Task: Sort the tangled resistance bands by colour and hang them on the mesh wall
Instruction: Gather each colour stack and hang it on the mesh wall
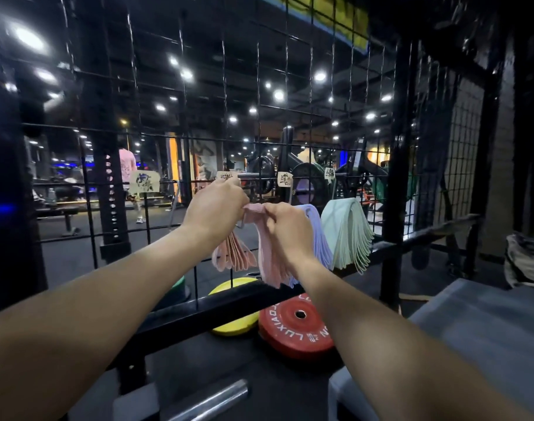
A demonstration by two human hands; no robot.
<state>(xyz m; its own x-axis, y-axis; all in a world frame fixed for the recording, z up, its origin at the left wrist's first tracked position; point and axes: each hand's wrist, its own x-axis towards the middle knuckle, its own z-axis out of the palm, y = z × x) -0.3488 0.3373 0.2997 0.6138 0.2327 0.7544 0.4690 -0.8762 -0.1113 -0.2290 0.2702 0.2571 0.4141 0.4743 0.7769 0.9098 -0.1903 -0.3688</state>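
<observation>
Both hands are raised at the black mesh wall (196,123). My left hand (212,205) and my right hand (285,220) pinch the top of a bunch of pink bands (268,262) between them, right at a hook on the mesh. More pink bands (234,253) hang just left of that bunch, under my left hand. Lilac bands (320,238) hang to the right, partly behind my right hand. A thick fan of pale green bands (347,235) hangs furthest right. Small paper labels (285,179) are clipped to the mesh above the bands.
A black steel beam (217,311) crosses below the bands. Behind it lie a yellow weight plate (234,325) and a red weight plate (296,326). A grey padded block (484,323) sits at the right, a chrome bar end (211,399) at the bottom.
</observation>
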